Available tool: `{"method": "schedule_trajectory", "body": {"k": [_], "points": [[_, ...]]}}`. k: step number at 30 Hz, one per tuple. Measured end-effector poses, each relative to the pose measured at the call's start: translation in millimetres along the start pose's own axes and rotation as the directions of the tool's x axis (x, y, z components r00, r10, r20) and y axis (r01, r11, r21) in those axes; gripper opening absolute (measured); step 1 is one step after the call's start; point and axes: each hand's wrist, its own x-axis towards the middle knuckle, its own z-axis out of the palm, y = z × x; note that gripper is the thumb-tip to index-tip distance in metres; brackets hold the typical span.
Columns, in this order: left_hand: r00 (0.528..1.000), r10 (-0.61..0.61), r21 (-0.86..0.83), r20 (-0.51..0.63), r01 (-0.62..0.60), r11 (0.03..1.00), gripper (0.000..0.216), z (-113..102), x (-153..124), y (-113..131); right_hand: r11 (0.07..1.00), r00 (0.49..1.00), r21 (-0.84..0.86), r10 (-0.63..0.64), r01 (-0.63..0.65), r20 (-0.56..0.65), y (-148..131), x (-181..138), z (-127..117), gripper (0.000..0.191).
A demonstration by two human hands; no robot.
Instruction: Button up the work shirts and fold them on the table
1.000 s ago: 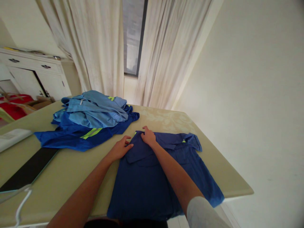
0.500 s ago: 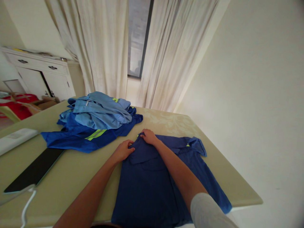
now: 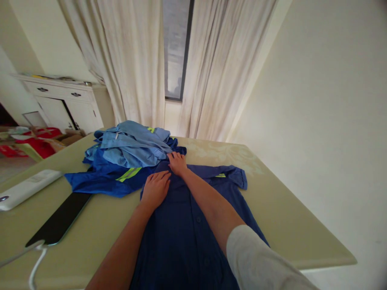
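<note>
A dark blue work shirt lies front up on the table, its buttons showing down the middle and a sleeve with a yellow-green strip stretched to the right. My left hand rests flat on the shirt's upper left part, fingers extended. Farther up, my right hand lies on the collar end with its fingers spread, close to the clothes pile. That pile has a light blue garment on top of a brighter blue one with a yellow-green strip.
On the left of the table lie a black phone-like slab with a white cable and a long white device. Behind stand a white cabinet and curtains. A wall borders the right.
Both hands have moved from pinching the shirt's upper edge to lying on it. The shirt has shifted up and left, flattened out, and now meets the pile. The view has turned slightly.
</note>
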Motion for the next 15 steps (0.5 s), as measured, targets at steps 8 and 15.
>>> {"method": "schedule_trajectory", "body": {"k": [8, 15], "points": [[0.963, 0.087, -0.074, 0.256, -0.070, 0.995, 0.032, 10.4, 7.7, -13.1, 0.930, 0.913, 0.125, 0.364, -0.345, -0.186, 67.0, -82.2, -34.2, 0.047], [0.942, -0.024, -0.020, 0.336, 0.032, 0.999, 0.039, -17.6, 8.7, -15.1, 0.571, 0.531, 0.052, 0.791, -0.819, -0.304, 189.8, -208.3, -80.2, 0.061]]}}
